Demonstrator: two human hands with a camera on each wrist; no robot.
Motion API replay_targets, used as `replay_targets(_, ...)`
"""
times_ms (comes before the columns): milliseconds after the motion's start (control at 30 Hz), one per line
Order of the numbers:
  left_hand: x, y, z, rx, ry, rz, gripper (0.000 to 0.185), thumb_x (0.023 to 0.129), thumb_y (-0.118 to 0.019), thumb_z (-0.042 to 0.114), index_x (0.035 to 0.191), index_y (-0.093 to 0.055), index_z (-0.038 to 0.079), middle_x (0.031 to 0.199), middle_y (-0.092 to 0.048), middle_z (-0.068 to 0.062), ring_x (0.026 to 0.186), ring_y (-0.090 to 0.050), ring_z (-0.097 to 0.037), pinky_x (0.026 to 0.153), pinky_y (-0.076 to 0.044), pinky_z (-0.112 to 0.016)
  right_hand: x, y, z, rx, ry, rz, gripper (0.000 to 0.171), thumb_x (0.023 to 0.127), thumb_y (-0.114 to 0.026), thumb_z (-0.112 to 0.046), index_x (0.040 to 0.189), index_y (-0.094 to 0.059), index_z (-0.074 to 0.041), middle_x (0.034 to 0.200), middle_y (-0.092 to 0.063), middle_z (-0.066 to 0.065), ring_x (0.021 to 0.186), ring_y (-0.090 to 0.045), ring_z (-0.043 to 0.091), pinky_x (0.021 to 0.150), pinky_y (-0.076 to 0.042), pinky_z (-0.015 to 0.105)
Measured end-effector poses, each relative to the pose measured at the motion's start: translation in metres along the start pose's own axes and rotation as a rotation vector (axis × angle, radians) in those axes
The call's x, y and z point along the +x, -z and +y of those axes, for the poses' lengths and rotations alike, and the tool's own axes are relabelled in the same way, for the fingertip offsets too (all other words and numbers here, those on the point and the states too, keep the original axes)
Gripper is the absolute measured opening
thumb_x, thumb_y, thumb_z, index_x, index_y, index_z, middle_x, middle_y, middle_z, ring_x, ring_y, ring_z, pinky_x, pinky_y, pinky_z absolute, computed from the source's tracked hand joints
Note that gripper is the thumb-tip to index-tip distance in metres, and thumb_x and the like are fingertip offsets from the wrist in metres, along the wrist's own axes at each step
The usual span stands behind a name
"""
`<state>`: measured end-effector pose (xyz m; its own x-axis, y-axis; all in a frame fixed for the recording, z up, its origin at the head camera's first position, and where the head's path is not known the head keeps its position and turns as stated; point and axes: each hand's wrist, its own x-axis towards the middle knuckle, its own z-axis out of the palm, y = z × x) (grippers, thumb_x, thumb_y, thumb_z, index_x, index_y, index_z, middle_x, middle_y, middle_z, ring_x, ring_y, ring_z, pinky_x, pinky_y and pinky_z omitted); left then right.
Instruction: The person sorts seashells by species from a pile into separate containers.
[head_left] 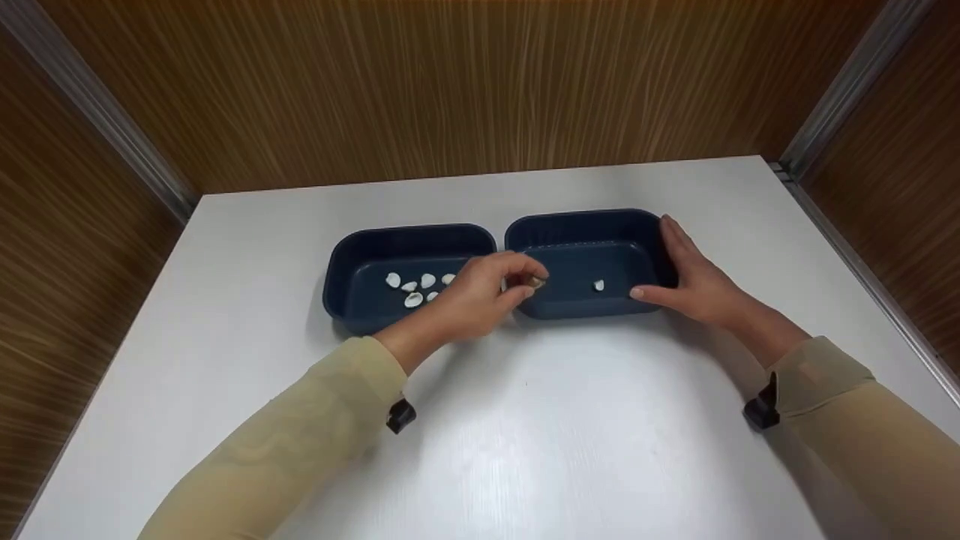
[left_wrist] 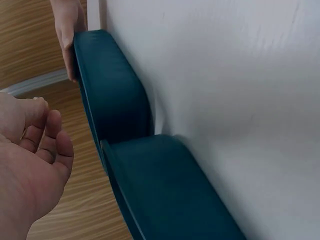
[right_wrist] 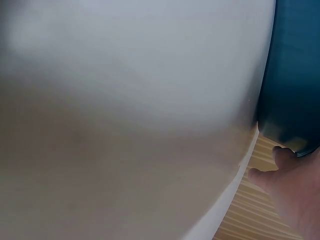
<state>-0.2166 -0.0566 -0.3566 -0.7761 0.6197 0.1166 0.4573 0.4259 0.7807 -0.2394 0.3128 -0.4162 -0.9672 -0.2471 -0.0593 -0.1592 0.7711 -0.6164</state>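
Observation:
Two dark blue bins stand side by side. In the left bin (head_left: 352, 300) lie several small white shells (head_left: 413, 300), partly hidden by my left wrist. The right bin (head_left: 577, 309) has one small white shell (head_left: 598, 286) on its floor. Over the gap between the bins, at the right bin's left end, my left hand (head_left: 480, 296) pinches a small brownish shell (head_left: 536, 282) between thumb and fingers. My right hand (head_left: 694, 285) rests against the right bin's right end, fingers straight along the outer wall and thumb stretched over the near rim.
Both bins are on a white table (head_left: 525, 420). Wood-grain panels (head_left: 480, 90) enclose it at the back and sides, with metal strips (head_left: 847, 82) at the corners. A small black device (head_left: 401, 415) is at my left cuff, another (head_left: 763, 405) at the right.

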Motion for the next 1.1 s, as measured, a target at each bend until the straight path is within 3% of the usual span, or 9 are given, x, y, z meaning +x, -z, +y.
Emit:
replay_targets(300,0.023,0.006,0.0,-0.015,0.038,0.027,0.024,0.11,-0.058,0.004,0.131,-0.067,0.009,0.123,-0.066,-0.007,0.104,-0.063,-0.015,0.088,-0.055,-0.025,0.0,0.0,-0.001,-0.002,-0.002,-0.005,0.122,0.094,-0.076,-0.054,0.17,0.012,-0.018,0.178,0.014,0.005,0.163,0.007,0.033,0.126,-0.008,0.066)
replay_targets(500,0.04,0.003,-0.001,-0.017,0.075,0.028,0.022,0.11,-0.058,0.006,0.13,-0.067,0.011,0.122,-0.067,-0.005,0.106,-0.062,-0.014,0.091,-0.054,-0.025,-0.001,-0.001,0.0,-0.001,-0.002,-0.003,0.122,0.094,-0.077,-0.054,0.17,0.012,-0.018,0.177,0.014,0.004,0.163,0.007,0.034,0.126,-0.009,0.066)
replay_targets(733,0.053,-0.005,-0.007,-0.036,0.108,0.052,0.021,0.109,-0.059,0.006,0.127,-0.067,0.012,0.119,-0.066,-0.004,0.1,-0.062,-0.015,0.085,-0.055,-0.025,-0.001,-0.001,-0.001,-0.006,0.0,0.0,0.122,0.094,-0.076,-0.055,0.17,0.012,-0.019,0.178,0.014,0.004,0.163,0.006,0.034,0.127,-0.009,0.066)
replay_targets(1100,0.065,-0.013,-0.02,0.052,0.065,0.045,0.024,0.109,-0.061,0.008,0.131,-0.067,0.009,0.118,-0.067,-0.004,0.102,-0.061,-0.015,0.091,-0.052,-0.025,-0.001,0.0,-0.001,-0.006,0.019,0.018,0.12,0.094,-0.077,-0.052,0.171,0.008,-0.014,0.178,0.01,0.007,0.163,0.005,0.033,0.127,-0.009,0.065)
